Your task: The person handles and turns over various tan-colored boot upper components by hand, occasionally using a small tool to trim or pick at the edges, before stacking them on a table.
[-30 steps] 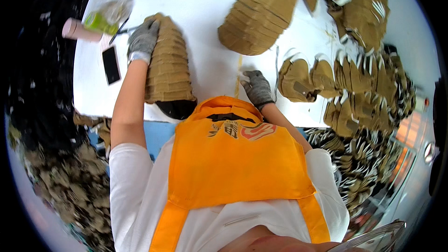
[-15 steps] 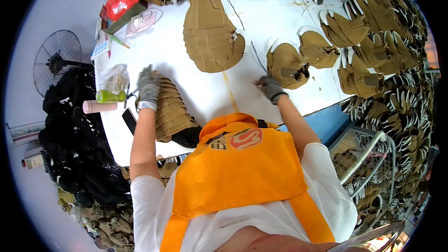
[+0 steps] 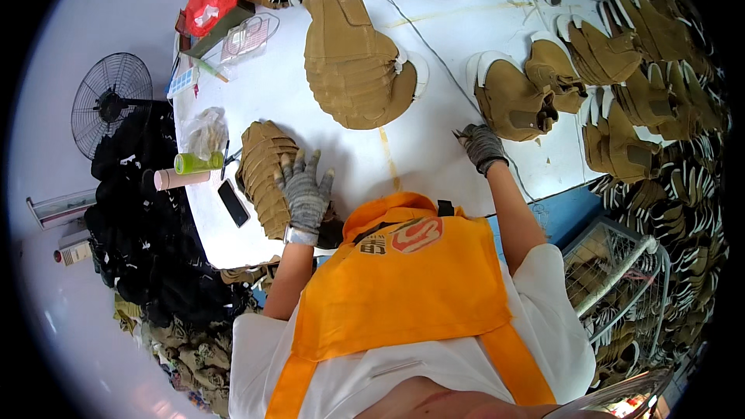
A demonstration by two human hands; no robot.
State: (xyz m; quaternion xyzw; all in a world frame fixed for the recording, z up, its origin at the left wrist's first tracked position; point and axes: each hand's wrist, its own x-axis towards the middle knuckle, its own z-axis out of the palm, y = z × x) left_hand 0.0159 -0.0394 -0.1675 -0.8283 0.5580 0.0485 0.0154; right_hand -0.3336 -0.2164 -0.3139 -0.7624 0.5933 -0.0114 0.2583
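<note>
My left hand [image 3: 304, 194], in a grey glove, lies with fingers spread on the right side of a stack of brown shoe uppers [image 3: 262, 159] at the near left of the white table. It grips nothing. My right hand [image 3: 483, 147], also gloved, is curled near the table's right part, and a thin dark pointed tip [image 3: 457, 136] sticks out from its fingers; what it belongs to is hidden. Beyond both hands, a larger stack of brown uppers [image 3: 353, 62] with a white toe edge lies mid-table. Brown uppers with white edges [image 3: 512, 101] stand just beyond my right hand.
A phone [image 3: 233, 203], a green roll [image 3: 198, 162], a pink cylinder [image 3: 181, 178] and a clear plastic bag [image 3: 203, 132] sit left. A grey cord [image 3: 434, 46] crosses the table. Rows of uppers [image 3: 621, 140] fill the right. A metal-framed cart [image 3: 621, 279] stands at lower right.
My left hand has moved right and nearer across the stack, its fingers now spread wide. My right hand has shifted slightly right. The whole view has shifted a little.
</note>
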